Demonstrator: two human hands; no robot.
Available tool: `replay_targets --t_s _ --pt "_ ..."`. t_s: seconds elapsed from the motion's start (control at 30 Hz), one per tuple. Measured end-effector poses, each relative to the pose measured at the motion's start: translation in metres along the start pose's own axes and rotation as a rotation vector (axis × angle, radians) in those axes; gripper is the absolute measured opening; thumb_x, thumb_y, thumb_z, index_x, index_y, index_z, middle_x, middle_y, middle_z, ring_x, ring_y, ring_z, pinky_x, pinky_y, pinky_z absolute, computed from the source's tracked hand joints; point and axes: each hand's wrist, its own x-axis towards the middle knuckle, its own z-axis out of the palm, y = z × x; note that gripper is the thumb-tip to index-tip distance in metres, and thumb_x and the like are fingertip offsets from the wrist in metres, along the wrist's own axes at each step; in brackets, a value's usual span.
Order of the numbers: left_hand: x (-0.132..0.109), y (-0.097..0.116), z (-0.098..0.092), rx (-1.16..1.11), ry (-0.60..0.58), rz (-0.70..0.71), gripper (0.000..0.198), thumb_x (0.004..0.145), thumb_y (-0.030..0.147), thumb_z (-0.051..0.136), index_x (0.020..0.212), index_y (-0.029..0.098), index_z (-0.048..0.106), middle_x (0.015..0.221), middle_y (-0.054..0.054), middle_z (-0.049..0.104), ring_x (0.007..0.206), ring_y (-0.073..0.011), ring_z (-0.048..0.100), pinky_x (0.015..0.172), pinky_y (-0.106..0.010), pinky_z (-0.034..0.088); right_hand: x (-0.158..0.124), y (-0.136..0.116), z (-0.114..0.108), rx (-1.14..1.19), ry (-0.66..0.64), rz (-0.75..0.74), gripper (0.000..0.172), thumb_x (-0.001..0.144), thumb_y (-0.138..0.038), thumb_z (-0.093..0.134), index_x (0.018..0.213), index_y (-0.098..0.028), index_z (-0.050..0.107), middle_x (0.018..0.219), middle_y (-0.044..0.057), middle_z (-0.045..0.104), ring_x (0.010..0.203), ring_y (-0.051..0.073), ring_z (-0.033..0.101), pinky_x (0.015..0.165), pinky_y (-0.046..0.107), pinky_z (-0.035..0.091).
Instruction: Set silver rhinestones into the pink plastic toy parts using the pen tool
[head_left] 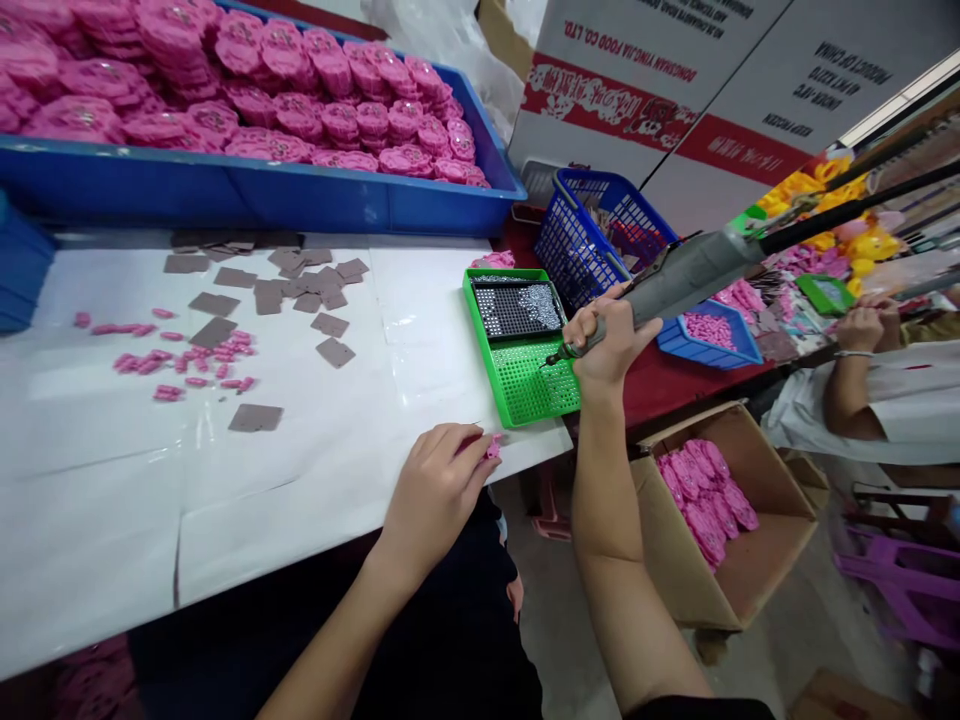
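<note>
Left hand (442, 468) pinches 1 pink piece (493, 449); right hand (611, 340) grips a driver (679, 278) that, bumping the centre-right tray (487, 350), could scatter metal bits (537, 306).

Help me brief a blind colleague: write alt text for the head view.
A right hand grips a grey cylindrical screwdriver pointed at a green perforated plastic tray; the left hand pinches a small pink plastic piece near the edge of a white-covered table. Beyond, a blue plastic bin holds stacked pink parts.

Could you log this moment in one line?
left hand: pink piece | right hand: grey tool, tip over green tray | table: grey plates, pink parts
</note>
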Motion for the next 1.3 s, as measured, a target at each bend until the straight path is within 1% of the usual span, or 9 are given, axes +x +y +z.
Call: replay_targets --t_s 0.13,0.23,0.37,0.43,0.57,0.93,1.1,1.17,1.3 --pt "0.001 0.001 0.000 0.008 -0.007 -0.001 0.016 0.100 0.022 0.064 0.114 0.016 0.069 0.111 -0.010 0.073 0.101 -0.0251 0.067 0.085 -0.042 0.056 0.001 -0.008 0.002 -0.005 0.019 -0.033 0.022 0.075 -0.037 0.070 0.077 -0.026 0.051 0.043 -0.013 0.037 0.031 0.007 0.030 0.035 0.023 0.027" --pt "0.000 -0.001 0.000 0.004 -0.022 -0.008 0.016 0.100 0.022 0.063 0.114 0.016 0.069 0.111 -0.010 0.073 0.101 -0.0250 0.067 0.085 -0.042 0.056 -0.014 -0.030 0.006 0.046 0.009 -0.062 0.023 0.075 -0.039 0.068 0.076 -0.027 0.050 0.043 -0.013 0.032 0.032 0.008 0.027 0.035 0.024 0.026" --pt "0.000 -0.004 0.001 -0.008 -0.025 -0.008 0.017 0.101 0.024 0.063 0.115 0.018 0.069 0.111 -0.010 0.073 0.102 -0.0250 0.066 0.085 -0.042 0.057 -0.063 -0.065 0.014 0.053 -0.147 -0.093 0.022 0.081 -0.042 0.069 0.081 -0.028 0.051 0.047 -0.011 0.030 0.034 0.009 0.027 0.038 0.027 0.030" --pt "0.000 -0.005 0.001 -0.004 -0.027 -0.008 0.017 0.100 0.025 0.064 0.115 0.018 0.070 0.112 -0.010 0.073 0.103 -0.0253 0.066 0.085 -0.042 0.057 -0.088 -0.074 0.018 0.053 -0.289 -0.018 0.024 0.082 -0.043 0.071 0.083 -0.030 0.051 0.046 -0.011 0.033 0.033 0.010 0.028 0.038 0.027 0.031" --pt "0.000 -0.005 0.000 0.010 -0.025 -0.010 0.015 0.099 0.024 0.065 0.112 0.017 0.070 0.111 -0.010 0.074 0.101 -0.0253 0.065 0.085 -0.042 0.056 -0.113 -0.070 0.021 0.127 -0.476 0.151 0.020 0.086 -0.038 0.070 0.088 -0.028 0.052 0.044 -0.013 0.038 0.032 0.009 0.029 0.038 0.025 0.033" --pt "0.001 -0.005 0.002 0.012 -0.045 -0.035 0.011 0.099 0.022 0.065 0.109 0.019 0.068 0.110 -0.009 0.074 0.099 -0.0243 0.064 0.084 -0.040 0.053 -0.120 -0.053 0.028 0.112 -0.512 0.302 0.030 0.079 -0.035 0.077 0.081 -0.026 0.049 0.047 -0.013 0.043 0.034 0.007 0.032 0.038 0.022 0.031" --pt "0.000 -0.006 0.000 0.024 -0.025 -0.014 0.011 0.100 0.024 0.065 0.108 0.019 0.069 0.109 -0.009 0.074 0.096 -0.0239 0.064 0.081 -0.040 0.052 -0.107 -0.047 0.021 0.224 -0.850 0.350 0.026 0.079 -0.039 0.074 0.084 -0.026 0.052 0.043 -0.014 0.039 0.029 0.006 0.029 0.034 0.022 0.030" --pt "0.001 -0.007 0.002 0.025 -0.029 -0.002 0.012 0.100 0.025 0.063 0.109 0.019 0.070 0.110 -0.009 0.074 0.097 -0.0237 0.064 0.082 -0.040 0.053 -0.098 -0.053 0.018 0.216 -0.800 0.316 0.024 0.078 -0.041 0.071 0.083 -0.027 0.052 0.040 -0.015 0.035 0.028 0.007 0.026 0.033 0.022 0.030" --pt "0.004 -0.004 0.003 0.020 -0.060 0.013 0.017 0.102 0.026 0.060 0.111 0.017 0.072 0.112 -0.011 0.073 0.100 -0.0248 0.065 0.087 -0.043 0.056 -0.071 -0.079 0.007 0.139 -0.261 0.067 0.016 0.076 -0.036 0.066 0.082 -0.026 0.056 0.042 -0.014 0.038 0.031 0.007 0.025 0.033 0.022 0.031"
